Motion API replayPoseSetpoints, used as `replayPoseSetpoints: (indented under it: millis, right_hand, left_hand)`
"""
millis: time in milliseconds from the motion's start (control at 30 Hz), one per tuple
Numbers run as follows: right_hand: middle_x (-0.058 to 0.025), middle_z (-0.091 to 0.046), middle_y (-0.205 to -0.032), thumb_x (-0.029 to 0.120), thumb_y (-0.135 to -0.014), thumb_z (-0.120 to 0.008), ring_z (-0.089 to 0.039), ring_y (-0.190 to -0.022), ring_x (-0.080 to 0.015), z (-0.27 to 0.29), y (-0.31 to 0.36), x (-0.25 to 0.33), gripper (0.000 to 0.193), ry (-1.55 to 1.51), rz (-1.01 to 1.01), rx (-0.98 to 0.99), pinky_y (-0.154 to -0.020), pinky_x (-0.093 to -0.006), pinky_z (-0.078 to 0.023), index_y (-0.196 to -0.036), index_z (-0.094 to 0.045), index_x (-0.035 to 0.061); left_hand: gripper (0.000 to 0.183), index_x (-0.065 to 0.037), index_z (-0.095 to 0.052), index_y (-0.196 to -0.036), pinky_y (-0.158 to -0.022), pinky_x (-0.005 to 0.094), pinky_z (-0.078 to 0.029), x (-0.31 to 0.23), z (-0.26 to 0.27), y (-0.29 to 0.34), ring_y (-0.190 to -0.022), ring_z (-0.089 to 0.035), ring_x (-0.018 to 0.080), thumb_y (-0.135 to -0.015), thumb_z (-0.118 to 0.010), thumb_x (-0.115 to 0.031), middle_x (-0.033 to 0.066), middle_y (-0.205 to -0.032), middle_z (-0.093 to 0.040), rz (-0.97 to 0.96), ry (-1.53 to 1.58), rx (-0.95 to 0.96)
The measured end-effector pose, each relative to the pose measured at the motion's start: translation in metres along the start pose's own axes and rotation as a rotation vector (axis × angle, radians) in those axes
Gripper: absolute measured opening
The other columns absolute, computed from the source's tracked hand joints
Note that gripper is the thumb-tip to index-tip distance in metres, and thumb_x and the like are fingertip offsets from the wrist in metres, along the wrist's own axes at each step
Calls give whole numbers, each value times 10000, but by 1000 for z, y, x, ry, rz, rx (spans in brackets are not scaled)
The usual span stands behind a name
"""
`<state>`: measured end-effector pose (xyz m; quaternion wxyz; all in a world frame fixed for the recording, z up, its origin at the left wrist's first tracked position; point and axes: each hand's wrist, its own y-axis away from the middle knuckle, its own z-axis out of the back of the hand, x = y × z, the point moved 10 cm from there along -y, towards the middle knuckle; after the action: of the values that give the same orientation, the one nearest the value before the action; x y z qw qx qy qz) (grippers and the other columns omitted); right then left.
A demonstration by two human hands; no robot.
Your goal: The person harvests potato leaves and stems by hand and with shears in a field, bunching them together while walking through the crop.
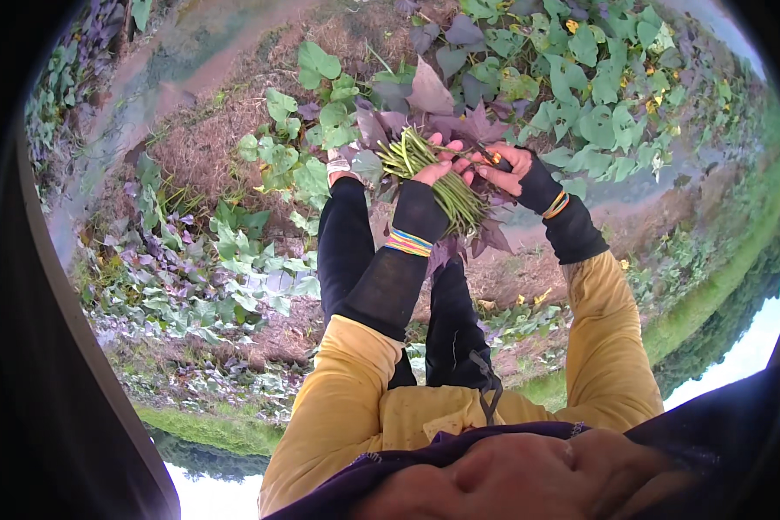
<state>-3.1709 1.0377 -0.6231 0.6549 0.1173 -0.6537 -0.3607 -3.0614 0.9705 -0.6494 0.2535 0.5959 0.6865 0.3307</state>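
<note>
My left hand (435, 170) is wrapped round a thick bunch of green stems (458, 198) with broad purple leaves (430, 89) fanning out beyond it. The leaves look like sweet potato leaves. Close against the bunch's right side, my right hand (510, 168) has its thumb and fingers pinched together by the left fingertips. A small dark and orange spot shows at its fingers, too small to name. Coloured rubber bands (409, 242) circle the black sleeve at my left wrist. More rubber bands (556, 205) ring the right wrist.
Green leafy vines (594, 95) spread over the ground at the upper right. Mixed green and purple plants (208, 251) grow at the left. Brown soil with dry litter (204, 143) lies between the rows. My legs (347, 238) stand below the bunch.
</note>
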Motion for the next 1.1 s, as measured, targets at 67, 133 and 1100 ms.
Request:
replayPoseSetpoints:
  millis: [67,133,1100]
  right_hand:
    - [-63,-647,-954,93,-823,-648,-601,-875,-126,-7,1,-10,246,-11,-17,48,-799,-261,-467,-1064,-630,43]
    - [-49,-638,-930,101,-832,-641,-593,-843,-119,-10,2,-7,243,101,123,69,-786,-250,-461,-1067,-630,39]
    - [-149,-628,-750,251,-847,-535,-603,-710,-309,121,-355,83,219,1138,-35,-538,-686,-424,-473,-770,-624,66]
  left_hand:
    - [476,-95,-372,-1324,-790,375,-515,3,3,-2,-969,-580,239,-869,-482,-10,97,-1168,-535,9,-22,19]
    - [462,-86,-377,-1324,-780,377,-519,4,-5,0,-930,-590,238,-877,-481,-29,99,-1112,-553,24,-50,1]
    - [202,-116,-503,-797,-663,328,-488,-90,10,-31,-674,-503,146,-875,-637,-244,-1,-721,-471,-115,-91,-429]
